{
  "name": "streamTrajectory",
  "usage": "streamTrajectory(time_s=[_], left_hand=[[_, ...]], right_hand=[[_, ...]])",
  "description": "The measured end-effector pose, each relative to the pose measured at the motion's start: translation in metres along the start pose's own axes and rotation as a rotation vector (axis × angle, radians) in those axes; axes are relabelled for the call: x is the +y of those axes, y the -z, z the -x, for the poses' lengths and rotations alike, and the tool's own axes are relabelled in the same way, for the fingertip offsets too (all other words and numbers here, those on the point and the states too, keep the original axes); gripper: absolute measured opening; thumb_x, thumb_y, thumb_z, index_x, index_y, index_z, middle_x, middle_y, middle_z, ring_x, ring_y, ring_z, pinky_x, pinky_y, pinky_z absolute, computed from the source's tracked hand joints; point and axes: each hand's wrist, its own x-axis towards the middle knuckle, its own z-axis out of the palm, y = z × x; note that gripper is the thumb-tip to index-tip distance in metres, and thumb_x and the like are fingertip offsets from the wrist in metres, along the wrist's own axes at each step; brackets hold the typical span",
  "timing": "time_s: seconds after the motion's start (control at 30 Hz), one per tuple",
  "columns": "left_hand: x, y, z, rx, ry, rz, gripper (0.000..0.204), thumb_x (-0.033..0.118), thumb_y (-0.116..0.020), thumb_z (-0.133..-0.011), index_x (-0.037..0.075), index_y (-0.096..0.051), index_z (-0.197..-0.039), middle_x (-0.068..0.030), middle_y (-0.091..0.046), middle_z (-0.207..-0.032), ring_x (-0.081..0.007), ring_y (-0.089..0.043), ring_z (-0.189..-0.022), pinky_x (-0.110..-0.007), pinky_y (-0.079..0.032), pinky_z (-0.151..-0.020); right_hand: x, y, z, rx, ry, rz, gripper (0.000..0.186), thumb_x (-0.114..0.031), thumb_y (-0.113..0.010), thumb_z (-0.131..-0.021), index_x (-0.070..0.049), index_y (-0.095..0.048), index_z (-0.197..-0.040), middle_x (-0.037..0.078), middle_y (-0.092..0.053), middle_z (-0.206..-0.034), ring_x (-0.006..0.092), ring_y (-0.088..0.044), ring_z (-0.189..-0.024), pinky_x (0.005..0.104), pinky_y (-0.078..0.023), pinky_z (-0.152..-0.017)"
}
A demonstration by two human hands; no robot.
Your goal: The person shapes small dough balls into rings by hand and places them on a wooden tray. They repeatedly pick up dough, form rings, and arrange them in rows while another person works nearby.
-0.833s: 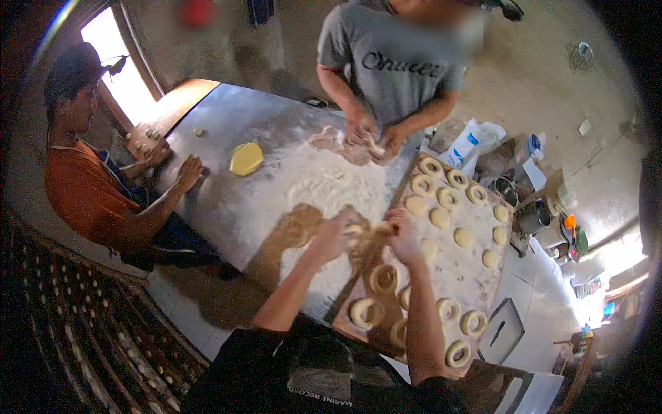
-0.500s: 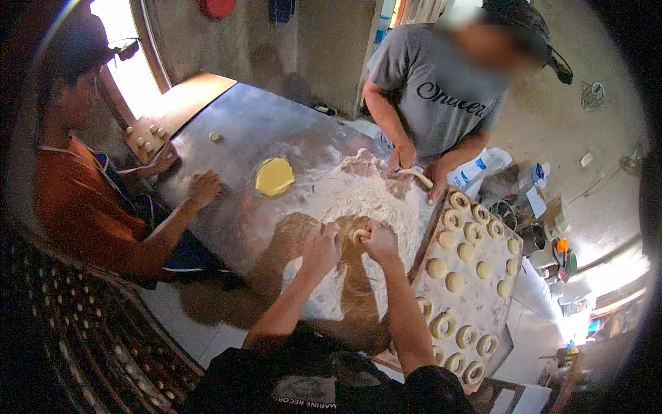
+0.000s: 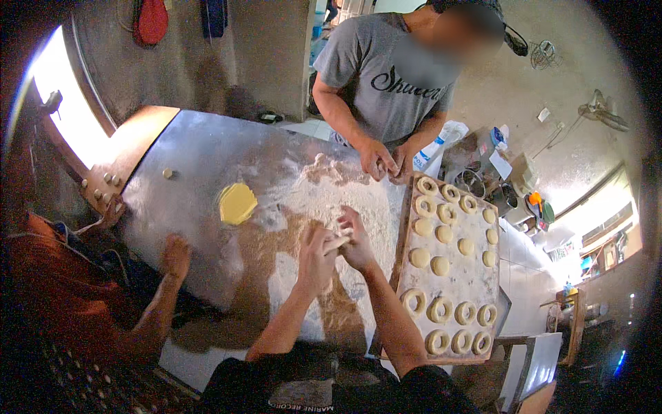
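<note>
Over the floured middle of the table, my left hand [image 3: 318,254] and my right hand [image 3: 357,243] come together around a small pale piece of dough [image 3: 337,243]. The fingers of the left close on one end of it. My right fingers curl at its other end, partly raised. How the ends lie within the fingers is hidden. Loose flour [image 3: 348,193] spreads beneath and beyond both hands. To their right, a wooden board [image 3: 455,286] bears several dough rings [image 3: 440,310] and several round dough balls [image 3: 419,258].
A co-worker in a grey shirt [image 3: 400,76] stands across the metal table [image 3: 207,141], hands together near the board. Another, in an orange shirt [image 3: 65,290], sits at the left. A flat yellow mass [image 3: 237,203] lies left of the flour. Small dough pieces [image 3: 167,173] lie farther left.
The ring-like dough in my right hand now shows as a short piece between both hands, which are closer together. The co-worker's dough strip no longer shows. The view has swung right.
</note>
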Motion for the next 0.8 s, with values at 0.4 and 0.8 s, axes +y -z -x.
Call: streamTrajectory(time_s=[0.4, 0.8], left_hand=[[0.020, -0.057, 0.008, -0.130, 0.115, 0.599, 0.027, 0.013, -0.052, -0.093, 0.005, -0.050, -0.119, -0.0088, -0.059, -0.091, -0.0158, -0.058, -0.081, -0.030, -0.046, -0.069], [0.176, -0.215, 0.034, -0.260, -0.133, 0.211, 0.013, 0.009, -0.046, -0.096, 0.006, -0.056, -0.104, -0.0159, -0.060, -0.086, -0.0355, -0.062, -0.076, -0.040, -0.050, -0.068]], right_hand=[[-0.009, 0.068, 0.046, -0.218, -0.132, -0.435, 0.049, -0.042, -0.036, -0.103, -0.006, -0.046, -0.134, 0.007, -0.063, -0.088, 0.0148, -0.061, -0.080, 0.0311, -0.048, -0.068], [0.015, 0.237, 0.146, 0.306, -0.118, -0.478, 0.068, -0.067, -0.031, -0.096, -0.013, -0.041, -0.135, 0.004, -0.053, -0.074, 0.0162, -0.050, -0.058, 0.0305, -0.043, -0.056]])
